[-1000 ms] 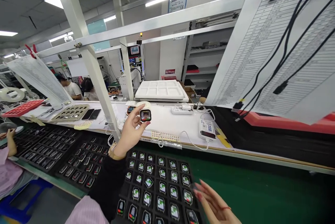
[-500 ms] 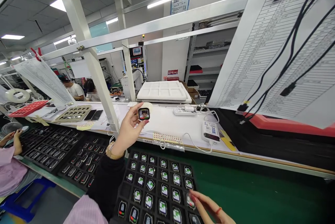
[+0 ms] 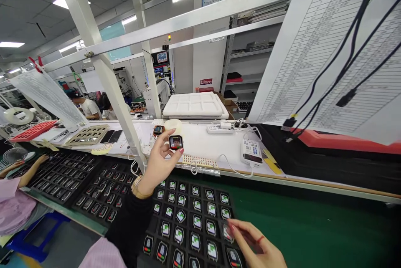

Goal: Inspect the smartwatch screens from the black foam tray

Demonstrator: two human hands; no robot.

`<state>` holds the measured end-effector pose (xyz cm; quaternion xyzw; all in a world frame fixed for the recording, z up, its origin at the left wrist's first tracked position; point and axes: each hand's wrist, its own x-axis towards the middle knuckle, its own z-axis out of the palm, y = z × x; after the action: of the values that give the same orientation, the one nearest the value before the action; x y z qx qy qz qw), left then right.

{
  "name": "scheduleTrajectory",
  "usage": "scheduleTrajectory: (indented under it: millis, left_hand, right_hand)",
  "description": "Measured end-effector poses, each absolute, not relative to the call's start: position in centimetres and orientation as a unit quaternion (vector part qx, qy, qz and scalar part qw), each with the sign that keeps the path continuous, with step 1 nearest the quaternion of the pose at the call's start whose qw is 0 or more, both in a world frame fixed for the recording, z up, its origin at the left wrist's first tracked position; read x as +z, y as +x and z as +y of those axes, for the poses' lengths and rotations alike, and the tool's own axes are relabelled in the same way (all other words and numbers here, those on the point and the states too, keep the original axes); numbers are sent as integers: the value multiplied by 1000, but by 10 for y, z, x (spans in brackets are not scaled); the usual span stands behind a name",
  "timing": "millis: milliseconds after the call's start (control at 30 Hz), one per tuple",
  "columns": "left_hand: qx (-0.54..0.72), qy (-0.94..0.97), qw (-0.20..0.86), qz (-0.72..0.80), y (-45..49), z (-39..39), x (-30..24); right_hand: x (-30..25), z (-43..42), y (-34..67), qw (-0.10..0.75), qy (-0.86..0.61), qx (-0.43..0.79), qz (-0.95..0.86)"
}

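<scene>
The watch (image 3: pixel 176 142) has a glossy glass face. Below it, the tray (image 3: pixel 188 193) is matt black plastic on a smooth green belt (image 3: pixel 297 226). Behind it, the bench (image 3: pixel 203 140) is smooth white; the sheet (image 3: pixel 328 51) is paper.

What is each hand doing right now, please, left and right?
Left hand: raised, fingers closed on a small watch module.
Right hand: over the black tray, fingertips on a module at its right edge; grip unclear.
</scene>
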<state>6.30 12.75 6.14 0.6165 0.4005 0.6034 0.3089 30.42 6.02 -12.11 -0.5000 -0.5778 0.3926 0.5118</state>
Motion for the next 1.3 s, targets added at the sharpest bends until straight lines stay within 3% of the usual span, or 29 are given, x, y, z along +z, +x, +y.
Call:
scheduleTrajectory:
  millis: [200,367,633,1300]
  left_hand:
    - [543,612,405,408,100,99,22]
    - [508,594,414,466,122,72,3]
    - [473,633,366,491,120,61,-3]
    - [452,646,378,485,114,62,-7]
  right_hand:
    - [-39,77,299,579,-473,418,-515]
    - [6,76,283,605,-399,387,-570]
    - [2,72,272,558,-441,372,-597]
    - [-4,75,266,563,-426,408,-579]
